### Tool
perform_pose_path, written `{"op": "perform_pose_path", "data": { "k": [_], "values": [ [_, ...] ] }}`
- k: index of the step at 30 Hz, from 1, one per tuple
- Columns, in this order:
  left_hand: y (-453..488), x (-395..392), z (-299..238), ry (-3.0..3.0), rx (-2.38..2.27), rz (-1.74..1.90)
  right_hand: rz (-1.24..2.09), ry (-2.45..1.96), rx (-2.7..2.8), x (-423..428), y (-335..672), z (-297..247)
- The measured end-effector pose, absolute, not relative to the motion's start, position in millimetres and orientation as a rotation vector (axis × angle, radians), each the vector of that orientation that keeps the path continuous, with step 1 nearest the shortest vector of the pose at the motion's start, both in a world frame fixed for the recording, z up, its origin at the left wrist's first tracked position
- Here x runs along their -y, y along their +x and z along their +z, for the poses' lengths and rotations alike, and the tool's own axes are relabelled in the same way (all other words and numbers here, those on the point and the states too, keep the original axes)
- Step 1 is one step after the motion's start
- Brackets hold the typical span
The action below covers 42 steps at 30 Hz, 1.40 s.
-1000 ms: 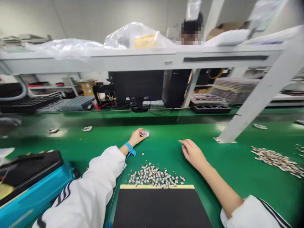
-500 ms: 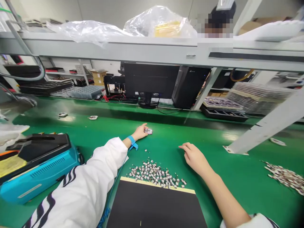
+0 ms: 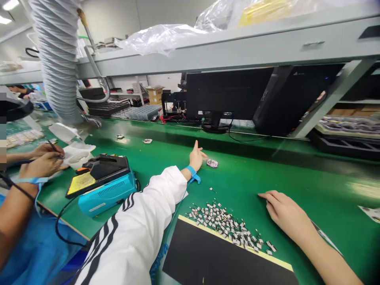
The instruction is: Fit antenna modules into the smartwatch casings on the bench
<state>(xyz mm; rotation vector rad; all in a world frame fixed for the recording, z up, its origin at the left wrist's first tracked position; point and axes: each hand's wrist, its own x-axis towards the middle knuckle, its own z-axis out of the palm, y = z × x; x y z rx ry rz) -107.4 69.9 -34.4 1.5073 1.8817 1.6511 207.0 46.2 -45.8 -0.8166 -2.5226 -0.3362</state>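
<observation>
A person in a white jacket with black stripes sits at a green-surfaced workbench (image 3: 297,170), a scattered heap of tiny silver metal components (image 3: 228,223) lying in front of them. Beyond the heap and a little to its left lies a small flat oval part (image 3: 212,163), silvery at the rim with a pinkish, patterned face, resting flat on the green surface. The left hand (image 3: 197,156), with a blue strap at its wrist (image 3: 191,171), is spread open just beside this part, fingers apart and holding nothing. To the right of the heap, the right hand (image 3: 285,213) lies palm down with fingers loosely stretched, also holding nothing. A black rectangular mat with a pale edge (image 3: 225,261) meets the heap's near side. Well to the left of the heap sits a teal and black boxy device (image 3: 103,184), and further left a co-worker's hands (image 3: 41,158).
</observation>
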Motion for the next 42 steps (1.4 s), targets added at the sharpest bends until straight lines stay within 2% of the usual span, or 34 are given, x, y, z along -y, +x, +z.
{"op": "perform_pose_path", "data": {
  "k": [8, 17, 21, 32, 37, 39, 42],
  "values": [
    [-127, -74, -33, 1.527, -1.701, 1.688, -0.139, -1.051, 2.510, -32, 208, -43],
    [-120, -78, -34, 1.832, -1.445, 1.098, 0.019, -1.144, 2.456, -26, 201, -35],
    [-123, -81, -35, 1.921, -1.451, 0.955, 0.083, -1.193, 2.438, -20, 194, -33],
    [-132, -93, -34, 1.996, -1.725, 1.028, 0.180, -1.276, 2.420, -23, 186, -33],
    [-131, -80, -19, 2.065, -1.617, 1.144, 0.219, -1.266, 2.412, -22, 187, -33],
    [-126, -67, -11, 2.121, -1.487, 1.063, 0.245, -1.252, 2.389, -23, 188, -34],
    [-117, -46, -4, 2.165, -1.233, 0.737, 0.301, -1.218, 2.369, -27, 190, -38]
  ]
}}
